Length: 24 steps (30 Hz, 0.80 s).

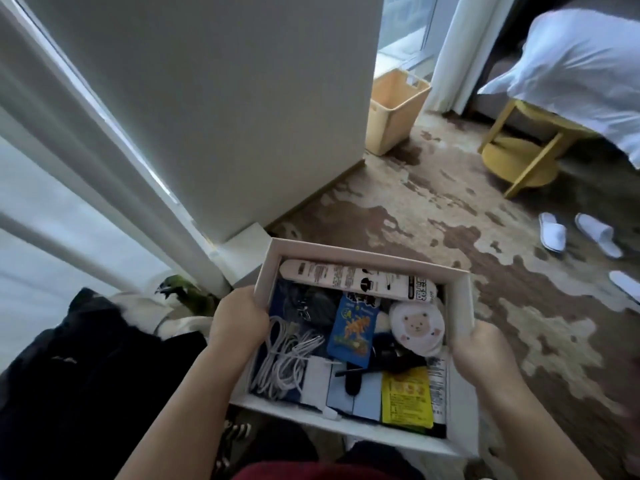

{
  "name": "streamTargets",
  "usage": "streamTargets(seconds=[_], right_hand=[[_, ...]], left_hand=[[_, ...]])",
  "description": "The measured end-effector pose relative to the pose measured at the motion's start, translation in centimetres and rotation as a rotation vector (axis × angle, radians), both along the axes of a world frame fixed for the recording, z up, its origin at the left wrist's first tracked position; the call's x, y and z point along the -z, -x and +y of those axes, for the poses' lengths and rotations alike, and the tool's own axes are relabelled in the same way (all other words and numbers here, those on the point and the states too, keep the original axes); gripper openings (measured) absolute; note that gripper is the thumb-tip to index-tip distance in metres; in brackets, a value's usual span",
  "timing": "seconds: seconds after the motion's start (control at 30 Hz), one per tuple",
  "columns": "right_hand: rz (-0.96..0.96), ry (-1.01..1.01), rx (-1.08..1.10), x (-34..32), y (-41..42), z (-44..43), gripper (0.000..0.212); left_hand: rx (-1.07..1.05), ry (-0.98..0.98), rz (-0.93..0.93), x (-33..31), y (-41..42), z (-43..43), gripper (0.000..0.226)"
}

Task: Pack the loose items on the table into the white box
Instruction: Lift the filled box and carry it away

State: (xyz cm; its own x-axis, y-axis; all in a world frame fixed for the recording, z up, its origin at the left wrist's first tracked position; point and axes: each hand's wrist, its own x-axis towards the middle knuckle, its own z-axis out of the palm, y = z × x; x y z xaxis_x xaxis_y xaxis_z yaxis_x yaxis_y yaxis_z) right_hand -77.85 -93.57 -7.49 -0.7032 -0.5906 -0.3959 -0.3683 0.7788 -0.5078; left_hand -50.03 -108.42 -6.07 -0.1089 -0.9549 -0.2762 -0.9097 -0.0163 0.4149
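I hold the white box (367,252) in the air in front of me, over the carpet. My left hand (239,318) grips its left wall and my right hand (481,351) grips its right wall. Inside lie a long white printed tube (353,277), a coiled white cable (287,358), a blue packet with a tiger picture (351,332), a round white pouch with a bear face (417,327), a yellow packet (407,396), light blue flat boxes (356,396) and some dark items. No table is in view.
A white wall corner (242,116) rises just beyond the box. A yellow bin (394,112) stands on the patterned carpet (450,220). At the right are a yellow stool (519,157), a white-covered bed (581,71) and white slippers (575,235). Dark clothes (86,368) lie at the lower left.
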Motion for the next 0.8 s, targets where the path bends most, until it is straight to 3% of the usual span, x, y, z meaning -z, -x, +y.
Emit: streamTargets(seconds=[0.23,0.43,0.57,0.8], right_hand=[[0.002,-0.095,-0.217,1.7,0.4,-14.8,0.019],[-0.036,-0.223,-0.313,5.6,-2.1,-26.7,0.012],[-0.022,-0.259,-0.462,7.9,-3.2,-33.8,0.022],[-0.034,-0.383,-0.671,13.7,-4.2,-45.5,0.016]], left_hand=[[-0.239,-0.09,-0.037,3.1,-2.6,-8.4,0.012],[-0.406,-0.177,0.042,7.8,-4.6,-17.1,0.013],[-0.51,-0.225,0.06,10.6,-5.7,-21.3,0.019],[-0.66,-0.399,-0.033,16.5,-6.8,-27.8,0.016]])
